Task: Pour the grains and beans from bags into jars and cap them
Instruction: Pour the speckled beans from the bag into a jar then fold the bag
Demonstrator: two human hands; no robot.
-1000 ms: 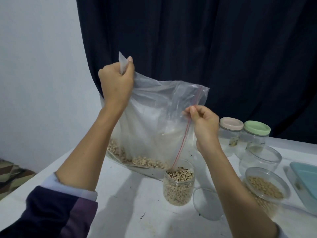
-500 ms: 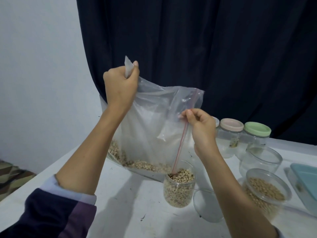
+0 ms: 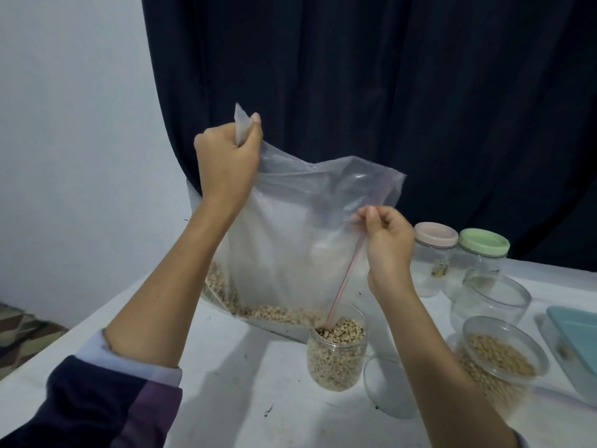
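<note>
A dark, heavy curtain (image 3: 387, 92) is hanging behind a white tabletop (image 3: 242, 399), with a pale wall off to the left. The person is holding a big clear zip bag (image 3: 290, 237) up over the middle of the tabletop: the left hand (image 3: 226, 163) is clenching one upper corner into a fist, and the right hand (image 3: 387, 240) is pinching the red zip strip at the bag's open side, steering it down into the mouth of a small clear jar (image 3: 336, 357). The black-eyed beans (image 3: 268, 310) are lying along the sagging lower edge of the bag, and the jar below is already looking brim-full, heaped at the rim. That seems to be the risk here: if more beans are sliding down, they may be spilling over the lip and bouncing across the tabletop, and the limp, slippery film could be folding or swinging off the narrow mouth. The jar is light plastic and could tip if the bag drags on it. Toward the right edge are standing two empty jars with a pink cap (image 3: 436, 234) and a green cap (image 3: 484, 242), an open empty jar, and a wide jar of tan beans (image 3: 500, 360); a loose clear lid (image 3: 391, 386) is lying just beside the full jar.
</note>
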